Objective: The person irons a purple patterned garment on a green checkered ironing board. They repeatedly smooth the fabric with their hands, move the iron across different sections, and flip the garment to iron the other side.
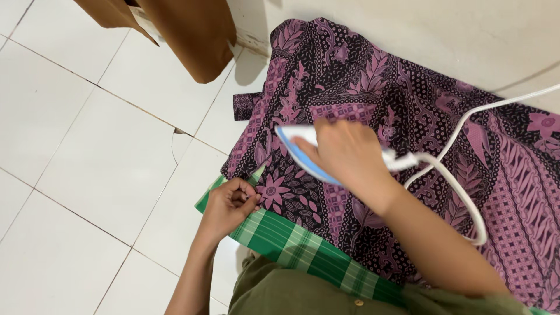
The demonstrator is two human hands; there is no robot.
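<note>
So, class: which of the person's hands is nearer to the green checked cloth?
Left. The left hand pinches the patterned fabric's edge right above the green checked cloth; the right hand grips the iron farther up.

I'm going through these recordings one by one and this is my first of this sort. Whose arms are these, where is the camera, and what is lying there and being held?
There is no machine here: both arms belong to one person, and the single camera sits on that person's head, looking down at the hands. The right hand grips an iron, white and light blue, resting on a purple and black patterned cloth. A white cord trails from the iron across the cloth. The left hand pinches the cloth's near edge. Under it lies a green checked cloth, spread on a white tiled floor. A brown fabric hangs at the top, and the person's olive garment shows at the bottom.
</note>
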